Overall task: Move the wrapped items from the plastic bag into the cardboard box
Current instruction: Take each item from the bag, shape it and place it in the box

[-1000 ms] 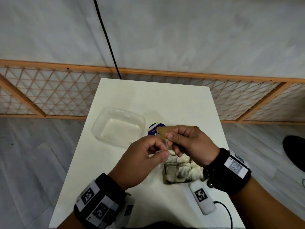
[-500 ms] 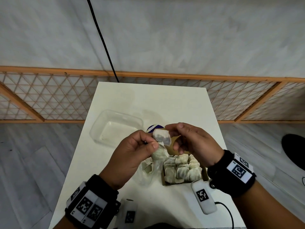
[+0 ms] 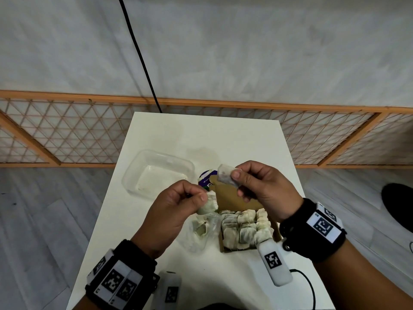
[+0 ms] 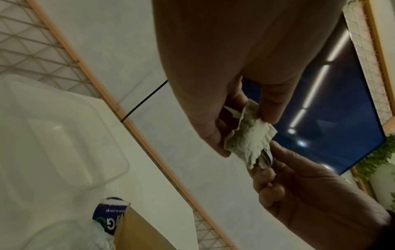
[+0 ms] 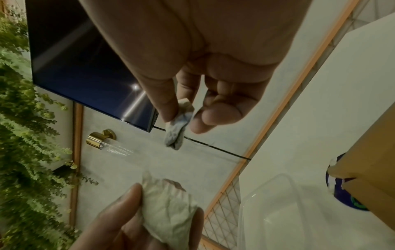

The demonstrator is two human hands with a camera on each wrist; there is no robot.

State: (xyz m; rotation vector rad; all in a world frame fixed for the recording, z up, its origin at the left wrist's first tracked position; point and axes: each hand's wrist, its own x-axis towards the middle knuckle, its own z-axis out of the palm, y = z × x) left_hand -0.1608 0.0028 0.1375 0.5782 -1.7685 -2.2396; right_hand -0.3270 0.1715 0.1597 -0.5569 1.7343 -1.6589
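Note:
My right hand [image 3: 236, 180] pinches a small pale wrapped item [image 3: 226, 176] between thumb and fingers, raised above the box's open flap [image 3: 234, 198]; the same grey item [image 5: 176, 130] shows in the right wrist view. My left hand [image 3: 201, 199] holds a second crumpled wrapped item [image 3: 209, 206], also seen as the item [image 4: 249, 140] in the left wrist view, just above the clear plastic bag [image 3: 201, 230]. The bag lies crumpled on the table with at least one wrapped item inside. To its right, the cardboard box [image 3: 222, 247] is packed with several wrapped items [image 3: 243, 229].
An empty clear plastic tub [image 3: 156, 173] sits at the left of the white table [image 3: 223, 139]. A blue and white round object [image 3: 206, 179] lies behind the box flap. A wooden lattice fence [image 3: 67, 135] runs behind the table, and a black cable [image 3: 143, 61] hangs down the wall.
My hands were together over the box. They have drawn apart: the right hand lifted up and right with one wrapped item, while the left keeps hold of another above the bag.

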